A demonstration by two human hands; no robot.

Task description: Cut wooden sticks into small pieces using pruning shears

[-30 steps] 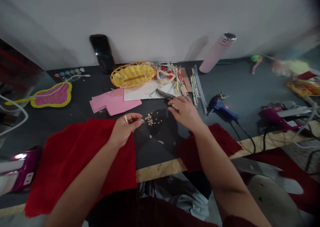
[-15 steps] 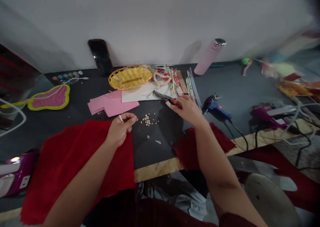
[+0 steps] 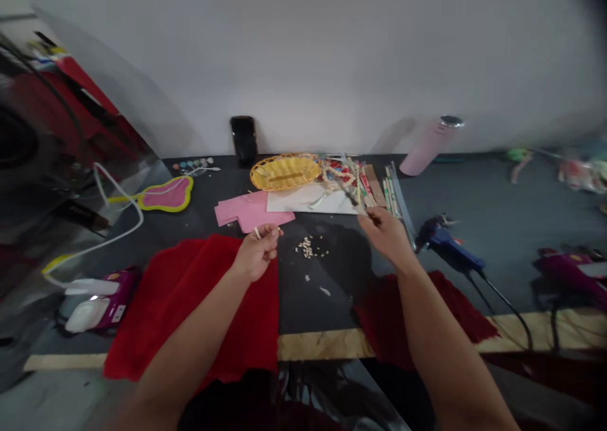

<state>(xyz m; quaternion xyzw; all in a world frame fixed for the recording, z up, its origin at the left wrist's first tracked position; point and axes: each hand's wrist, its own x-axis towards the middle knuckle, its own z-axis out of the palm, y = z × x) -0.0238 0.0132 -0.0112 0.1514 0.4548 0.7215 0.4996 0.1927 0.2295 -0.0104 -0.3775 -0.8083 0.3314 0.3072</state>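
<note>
My left hand (image 3: 258, 251) is closed in a pinch around a thin white stick (image 3: 257, 232), just above the corner of a red cloth (image 3: 190, 304). To its right, a small heap of short off-white pieces (image 3: 307, 248) lies on the dark tabletop. My right hand (image 3: 389, 238) grips what look like pruning shears (image 3: 349, 195), their blades pointing up and left over a white sheet (image 3: 289, 201). Motion blurs the blades, and my fingers hide most of the handles. Stick and shears are apart.
Behind the hands are a yellow basket (image 3: 270, 177), pink paper (image 3: 244, 211) and wrapped sticks (image 3: 389, 191). A phone (image 3: 244, 140) and pink bottle (image 3: 430, 146) stand by the wall. A blue glue gun (image 3: 448, 248) with its cord lies right, near a dark red cloth (image 3: 441, 298).
The whole view has shifted, so the table things appear farther right and lower. My right hand has tilted the shears, and their blades point more upward. My left hand keeps its pinch.
</note>
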